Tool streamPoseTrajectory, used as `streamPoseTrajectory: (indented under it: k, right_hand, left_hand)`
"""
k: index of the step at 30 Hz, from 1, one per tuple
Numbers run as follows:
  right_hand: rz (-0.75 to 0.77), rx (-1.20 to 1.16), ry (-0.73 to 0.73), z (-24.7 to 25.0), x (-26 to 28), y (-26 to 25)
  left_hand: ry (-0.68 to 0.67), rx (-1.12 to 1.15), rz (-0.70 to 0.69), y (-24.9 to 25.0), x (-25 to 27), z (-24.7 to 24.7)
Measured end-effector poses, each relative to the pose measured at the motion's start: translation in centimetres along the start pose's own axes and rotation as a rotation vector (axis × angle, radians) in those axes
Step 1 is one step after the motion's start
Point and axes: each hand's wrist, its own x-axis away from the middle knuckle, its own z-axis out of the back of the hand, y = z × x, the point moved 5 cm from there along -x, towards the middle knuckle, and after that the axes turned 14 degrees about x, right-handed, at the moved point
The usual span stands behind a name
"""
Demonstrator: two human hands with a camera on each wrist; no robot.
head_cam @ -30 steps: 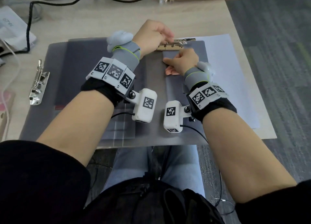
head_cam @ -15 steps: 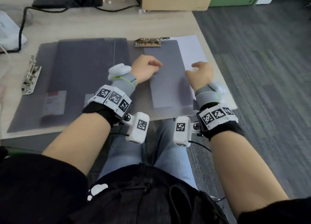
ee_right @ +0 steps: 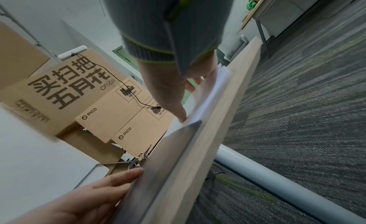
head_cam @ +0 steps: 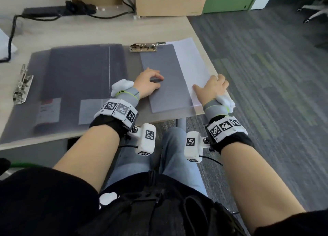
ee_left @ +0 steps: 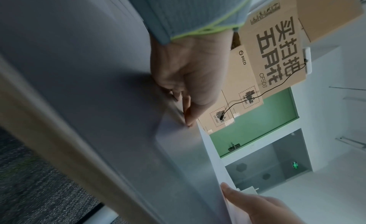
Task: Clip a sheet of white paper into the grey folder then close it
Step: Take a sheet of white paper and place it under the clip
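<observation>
Wooden desk (head_cam: 168, 28) edges grey carpet (head_cam: 266, 93); cardboard boxes (head_cam: 168, 1), seemingly stacked.

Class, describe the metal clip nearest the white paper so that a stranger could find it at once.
Start at the light wooden desk and find the open translucent grey plastic folder near its right edge. At the far edge of that folder lies a brass-coloured metal lever clip. The other clip, silvery, lies far off at the desk's left side.

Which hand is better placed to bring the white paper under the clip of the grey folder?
The right hand, probably. It already lies on the white paper at the desk's right edge, thumb on the sheet. The left hand rests on the grey folder, suited to steadying it below the clip.
</observation>
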Motion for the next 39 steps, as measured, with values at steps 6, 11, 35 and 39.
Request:
streamPoseTrajectory:
  k: [6, 11, 35, 39]
  right_hand:
    - [0.005, -0.039, 0.031, 0.4, 0.0, 0.0]
    - [0.036, -0.129, 0.095, 1.5, -0.1, -0.4]
    - [0.210, -0.089, 0.335, 14.1, 4.7, -3.8]
    - [0.213, -0.259, 0.498, 14.9, 6.2, -2.7]
  left_hand:
    - [-0.007, 0.033, 0.008, -0.2, -0.1, -0.1]
    - [-0.011, 0.055, 0.010, -0.4, -0.3, 0.1]
    - [0.048, 0.175, 0.054, 0.4, -0.4, 1.1]
    - [0.100, 0.349, 0.070, 1.8, -0.2, 1.5]
